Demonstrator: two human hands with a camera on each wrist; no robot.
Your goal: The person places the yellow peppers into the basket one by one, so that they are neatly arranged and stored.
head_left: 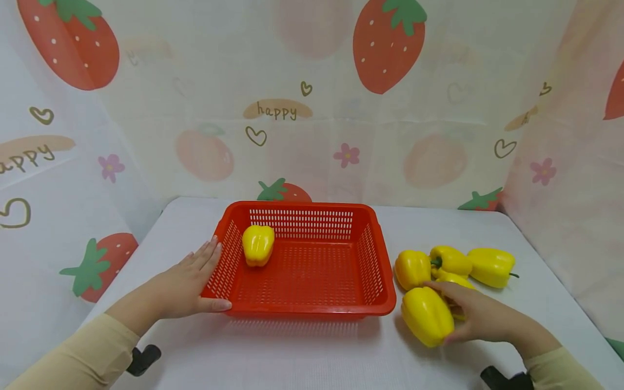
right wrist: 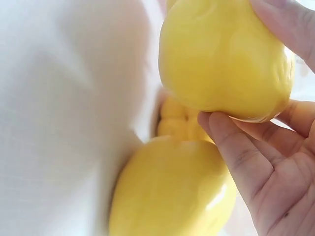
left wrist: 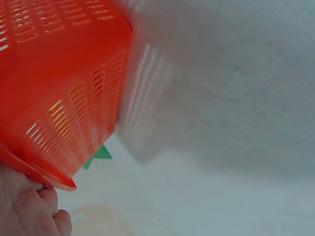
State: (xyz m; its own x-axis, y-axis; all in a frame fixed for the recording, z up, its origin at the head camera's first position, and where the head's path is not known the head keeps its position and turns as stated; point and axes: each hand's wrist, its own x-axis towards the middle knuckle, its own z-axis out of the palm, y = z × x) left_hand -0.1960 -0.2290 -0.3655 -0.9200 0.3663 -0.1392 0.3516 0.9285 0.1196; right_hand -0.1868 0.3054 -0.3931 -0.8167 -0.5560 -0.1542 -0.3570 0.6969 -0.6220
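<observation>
A red plastic basket (head_left: 312,311) stands mid-table, with one yellow bell pepper (head_left: 258,246) inside near its left wall. My left hand (head_left: 187,287) rests against the basket's left rim, fingers straight and thumb along the front corner; the left wrist view shows its fingertips at the red rim (left wrist: 37,172). Right of the basket, my right hand (head_left: 480,314) grips another yellow bell pepper (head_left: 427,317) between thumb and fingers. The right wrist view shows this held bell pepper (right wrist: 224,59) above another bell pepper (right wrist: 172,187). Whether the held one still touches the table, I cannot tell.
Several more yellow bell peppers lie right of the basket, among them one by its rim (head_left: 411,270) and one farther right (head_left: 492,267). A white cloth (head_left: 292,357) covers the table. Printed curtains (head_left: 341,124) rise behind and at both sides.
</observation>
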